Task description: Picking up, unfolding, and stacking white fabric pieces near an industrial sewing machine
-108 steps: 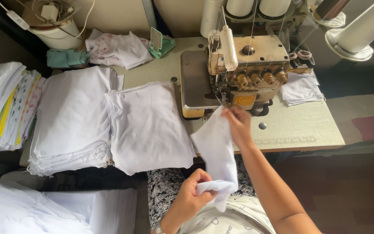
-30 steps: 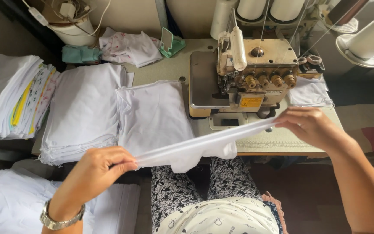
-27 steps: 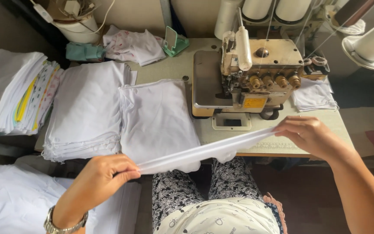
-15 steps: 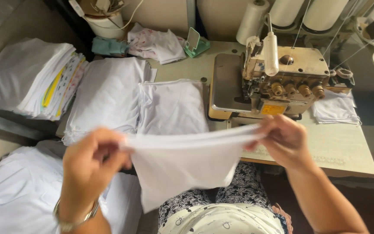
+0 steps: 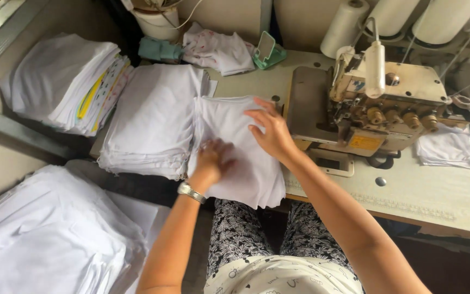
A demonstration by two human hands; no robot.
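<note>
White fabric piece (image 5: 235, 147): lies on the small stack between the taller white pile (image 5: 153, 120) at left and the sewing machine (image 5: 376, 109) at right. Left hand (image 5: 213, 160) and right hand (image 5: 270, 130) press flat, fingers open, grasping nothing. Half a second ago, both held it stretched in the air.

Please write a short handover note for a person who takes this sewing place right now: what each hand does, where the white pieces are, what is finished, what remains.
Left hand: flat on the white piece that lies on top of the middle stack, holding nothing.
Right hand: open, pressing the same piece flat.
Sewing machine: right of the hands, nothing visible under its needle.
Done: this piece is laid on the stack; a taller stack stands beside it on the left.
Left: a small white pile waits right of the machine; more white fabric lies low at the left.
</note>
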